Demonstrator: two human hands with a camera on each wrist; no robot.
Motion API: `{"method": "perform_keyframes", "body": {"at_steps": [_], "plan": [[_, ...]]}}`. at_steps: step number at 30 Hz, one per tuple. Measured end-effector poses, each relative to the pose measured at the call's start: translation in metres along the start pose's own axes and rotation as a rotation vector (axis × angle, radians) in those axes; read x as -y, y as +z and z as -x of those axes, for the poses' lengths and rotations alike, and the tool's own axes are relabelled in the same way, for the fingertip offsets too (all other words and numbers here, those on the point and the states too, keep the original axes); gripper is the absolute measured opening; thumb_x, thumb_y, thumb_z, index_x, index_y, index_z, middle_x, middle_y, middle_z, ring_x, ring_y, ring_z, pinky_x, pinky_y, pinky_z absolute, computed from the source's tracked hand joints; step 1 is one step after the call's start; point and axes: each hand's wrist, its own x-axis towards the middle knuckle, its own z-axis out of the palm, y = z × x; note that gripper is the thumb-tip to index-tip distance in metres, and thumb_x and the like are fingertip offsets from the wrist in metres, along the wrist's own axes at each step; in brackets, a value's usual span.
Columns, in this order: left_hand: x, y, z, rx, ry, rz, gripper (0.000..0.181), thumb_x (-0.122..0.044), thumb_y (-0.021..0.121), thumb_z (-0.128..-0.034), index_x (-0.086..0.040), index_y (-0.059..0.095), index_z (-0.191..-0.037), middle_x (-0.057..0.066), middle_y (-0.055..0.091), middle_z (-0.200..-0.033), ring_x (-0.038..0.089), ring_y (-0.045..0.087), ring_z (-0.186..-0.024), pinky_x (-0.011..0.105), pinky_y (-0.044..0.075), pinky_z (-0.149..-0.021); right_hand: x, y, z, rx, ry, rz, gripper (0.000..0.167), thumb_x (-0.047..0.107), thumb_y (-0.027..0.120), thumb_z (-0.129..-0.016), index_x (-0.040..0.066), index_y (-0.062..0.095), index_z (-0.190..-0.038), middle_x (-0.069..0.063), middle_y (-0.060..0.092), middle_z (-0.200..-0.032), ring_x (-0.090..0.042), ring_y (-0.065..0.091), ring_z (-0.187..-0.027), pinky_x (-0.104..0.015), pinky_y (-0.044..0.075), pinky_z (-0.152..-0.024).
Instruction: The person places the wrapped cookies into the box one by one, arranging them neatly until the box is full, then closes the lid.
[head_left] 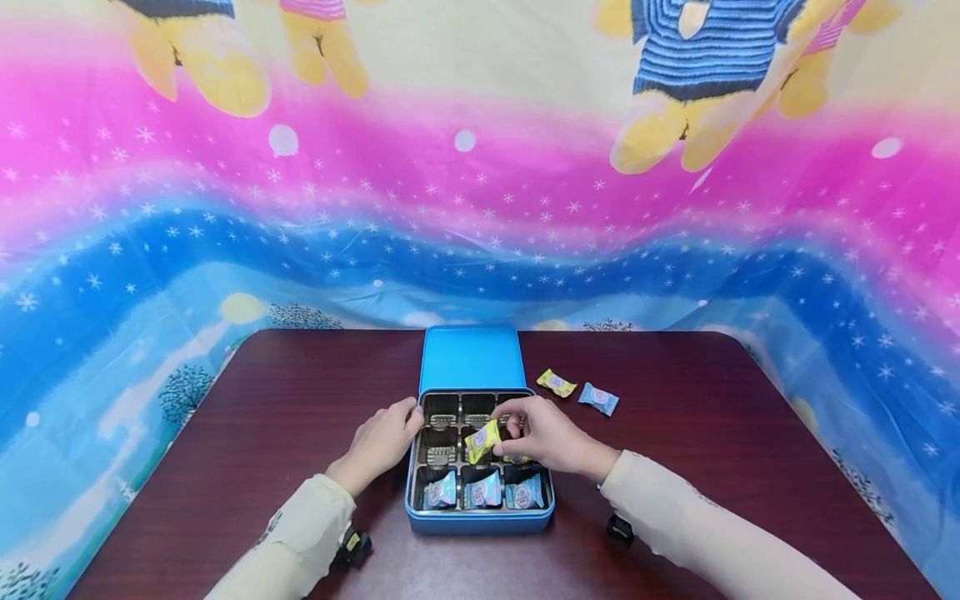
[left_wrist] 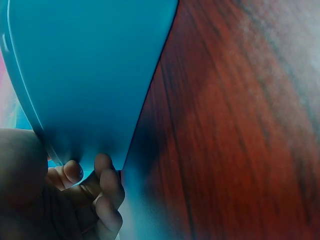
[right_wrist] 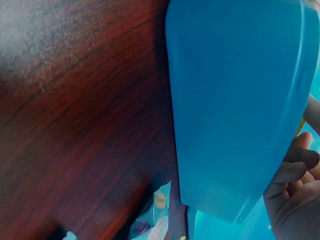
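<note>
A person's two bare hands work at an open blue tin (head_left: 480, 523) on a dark red-brown table (head_left: 225, 433), its lid (head_left: 472, 358) laid back behind it. Inside, a shiny insert (head_left: 441, 454) makes nine compartments. The right hand (head_left: 543, 433) pinches a yellow-wrapped sweet (head_left: 482, 442) between thumb and fingertips, tilted above the middle compartment; whether it touches the insert is unclear. The left hand (head_left: 382, 442) holds the tin near its left rear corner, its fingers bent against the wall. Three blue-wrapped sweets (head_left: 483, 492) sit one to a compartment along the front row, and another yellow sweet (head_left: 517, 458) shows under the right hand in the middle row's right compartment. On the table to the right of the tin lie a loose yellow packet (head_left: 557, 383) and, just beside it, a blue packet (head_left: 598, 399). The pinched sweet looks light, its wrapper thin, crinkly and probably a little slippery, with a firmer lump likely inside. A gentle pinch across the plump middle should hold best; the flat crimped ends would probably fold, and hard squeezing might crush it.
</note>
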Motion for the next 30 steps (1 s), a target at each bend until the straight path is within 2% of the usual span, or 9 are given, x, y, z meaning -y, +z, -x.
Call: {"method": "perform_keyframes", "body": {"at_steps": [8, 24, 30], "plan": [[0.0, 0.0, 0.0, 0.0, 0.003, 0.0, 0.028, -0.031, 0.044, -0.1031, -0.018, 0.048, -0.079, 0.001, 0.041, -0.066, 0.018, 0.044, -0.061, 0.034, 0.033, -0.057, 0.003, 0.009, -0.002, -0.016, 0.025, 0.082, 0.034, 0.019, 0.079, -0.087, 0.01, 0.068, -0.117, 0.008, 0.049, -0.068, -0.004, 0.037, -0.053, -0.023, 0.042, -0.065], [0.0, 0.0, 0.0, -0.001, 0.0, 0.001, 0.027, -0.031, 0.044, -0.1031, -0.018, 0.048, -0.08, 0.001, 0.041, -0.066, 0.019, 0.045, -0.062, 0.034, 0.034, -0.058, 0.007, 0.016, -0.002, -0.053, 0.047, 0.186, 0.042, 0.028, 0.08, -0.086, 0.008, 0.07, -0.123, 0.011, 0.046, -0.062, -0.003, 0.04, -0.054, -0.022, 0.031, -0.054], [0.001, 0.001, -0.001, -0.005, 0.003, 0.002, 0.027, -0.031, 0.044, -0.103, -0.018, 0.047, -0.079, 0.001, 0.041, -0.065, 0.019, 0.045, -0.062, 0.034, 0.034, -0.057, 0.009, 0.016, 0.0, -0.053, 0.05, 0.231, 0.042, 0.032, 0.08, -0.086, 0.013, 0.072, -0.122, 0.013, 0.044, -0.06, -0.001, 0.04, -0.053, -0.022, 0.029, -0.052]]}}
